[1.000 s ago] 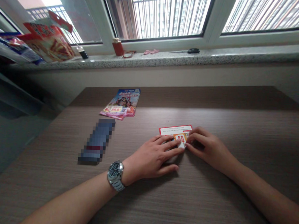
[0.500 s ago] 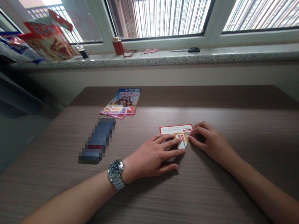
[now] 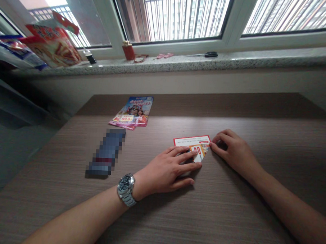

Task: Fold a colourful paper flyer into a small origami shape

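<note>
A printed paper flyer [image 3: 190,140], folded so that an orange-and-white corner lies over its red-edged white side, rests on the table. My left hand [image 3: 171,169] lies palm down across its lower left part, fingers spread, and hides much of it. My right hand [image 3: 228,146] is curled at the flyer's right corner, thumb and forefinger pinched together there. The far fingers of that hand are partly hidden. A metal watch [image 3: 126,188] is on my left wrist.
Several colourful flyers [image 3: 135,111] lie stacked at the back left of the wooden table [image 3: 249,115]. Nearer me is a dark, pixelated flat object [image 3: 106,153]. The stone sill [image 3: 244,60] holds scissors [image 3: 210,54], a red container [image 3: 128,51] and snack bags [image 3: 54,43].
My right hand has shifted slightly right and away from me, and its fingertips are now at the flyer's upper right corner. My left hand has stayed in place.
</note>
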Demonstrator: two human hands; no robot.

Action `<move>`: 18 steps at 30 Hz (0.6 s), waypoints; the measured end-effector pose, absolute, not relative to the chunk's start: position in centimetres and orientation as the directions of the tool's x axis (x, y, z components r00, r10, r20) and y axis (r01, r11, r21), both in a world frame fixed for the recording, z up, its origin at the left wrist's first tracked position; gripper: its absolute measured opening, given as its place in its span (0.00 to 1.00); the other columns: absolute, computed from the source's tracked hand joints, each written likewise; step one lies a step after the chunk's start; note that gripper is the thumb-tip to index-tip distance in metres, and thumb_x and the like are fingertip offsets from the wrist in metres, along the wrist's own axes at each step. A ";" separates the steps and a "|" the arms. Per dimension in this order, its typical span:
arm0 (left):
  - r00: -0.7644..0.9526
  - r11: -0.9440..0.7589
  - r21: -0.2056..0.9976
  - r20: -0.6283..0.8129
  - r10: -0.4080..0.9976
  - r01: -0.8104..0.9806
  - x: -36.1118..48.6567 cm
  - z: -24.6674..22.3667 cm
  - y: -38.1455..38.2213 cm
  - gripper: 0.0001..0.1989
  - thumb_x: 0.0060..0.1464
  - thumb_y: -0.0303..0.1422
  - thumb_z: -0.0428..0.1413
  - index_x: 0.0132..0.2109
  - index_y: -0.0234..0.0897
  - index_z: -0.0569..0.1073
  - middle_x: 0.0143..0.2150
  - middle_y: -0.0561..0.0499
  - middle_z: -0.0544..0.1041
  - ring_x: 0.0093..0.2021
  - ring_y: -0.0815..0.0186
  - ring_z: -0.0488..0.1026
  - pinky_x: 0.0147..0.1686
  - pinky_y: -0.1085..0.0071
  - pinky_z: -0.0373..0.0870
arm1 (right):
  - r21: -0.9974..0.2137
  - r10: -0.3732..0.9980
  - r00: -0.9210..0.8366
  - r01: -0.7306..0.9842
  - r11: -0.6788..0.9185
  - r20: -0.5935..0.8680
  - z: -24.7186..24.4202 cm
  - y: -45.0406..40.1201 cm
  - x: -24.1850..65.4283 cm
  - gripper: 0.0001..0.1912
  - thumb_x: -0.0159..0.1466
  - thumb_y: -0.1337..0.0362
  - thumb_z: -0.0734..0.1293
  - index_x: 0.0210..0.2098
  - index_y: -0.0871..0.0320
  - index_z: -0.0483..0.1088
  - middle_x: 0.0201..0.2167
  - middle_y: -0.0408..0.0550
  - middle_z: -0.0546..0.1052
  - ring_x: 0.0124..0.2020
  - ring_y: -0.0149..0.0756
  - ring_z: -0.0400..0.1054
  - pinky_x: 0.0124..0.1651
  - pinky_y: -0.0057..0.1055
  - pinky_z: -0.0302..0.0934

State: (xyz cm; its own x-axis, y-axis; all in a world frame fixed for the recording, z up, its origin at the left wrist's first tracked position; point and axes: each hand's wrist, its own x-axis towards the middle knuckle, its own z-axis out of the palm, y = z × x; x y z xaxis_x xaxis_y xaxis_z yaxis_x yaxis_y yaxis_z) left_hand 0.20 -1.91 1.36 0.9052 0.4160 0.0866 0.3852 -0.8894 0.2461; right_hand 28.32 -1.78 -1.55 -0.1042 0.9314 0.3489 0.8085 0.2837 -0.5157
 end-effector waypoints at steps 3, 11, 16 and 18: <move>0.906 -0.889 0.247 0.080 0.416 0.386 0.2 1.4 -1.9 0.26 0.69 0.49 0.48 0.69 0.49 0.64 0.73 0.50 0.59 0.71 0.50 0.56 0.67 0.50 0.59 | -0.513 0.933 -0.102 0.812 0.279 0.346 -1.6 -1.8 28.3 0.06 0.64 0.62 0.69 0.31 0.55 0.72 0.35 0.47 0.73 0.35 0.40 0.71 0.40 0.37 0.65; 0.903 -0.887 0.256 0.097 0.419 0.384 0.2 1.4 -1.9 0.25 0.69 0.48 0.49 0.68 0.49 0.65 0.73 0.50 0.59 0.70 0.50 0.57 0.67 0.51 0.59 | -0.510 0.927 -0.119 0.807 0.299 0.355 -1.6 -1.8 28.4 0.06 0.65 0.62 0.68 0.31 0.55 0.72 0.35 0.48 0.73 0.35 0.40 0.71 0.40 0.36 0.65; 0.900 -0.885 0.262 0.104 0.423 0.386 0.2 1.3 -1.9 0.26 0.68 0.48 0.50 0.68 0.49 0.65 0.73 0.50 0.60 0.70 0.51 0.58 0.66 0.51 0.60 | -0.498 0.925 -0.124 0.813 0.302 0.359 -1.6 -1.9 28.3 0.06 0.66 0.61 0.67 0.32 0.54 0.72 0.35 0.49 0.74 0.37 0.42 0.71 0.41 0.38 0.65; 0.899 -0.883 0.263 0.106 0.426 0.388 0.2 1.3 -1.9 0.25 0.68 0.49 0.50 0.68 0.49 0.65 0.73 0.50 0.60 0.70 0.51 0.58 0.66 0.51 0.60 | -0.500 0.925 -0.124 0.811 0.303 0.360 -1.5 -1.9 28.3 0.07 0.66 0.61 0.67 0.32 0.54 0.72 0.35 0.49 0.74 0.37 0.43 0.71 0.41 0.39 0.65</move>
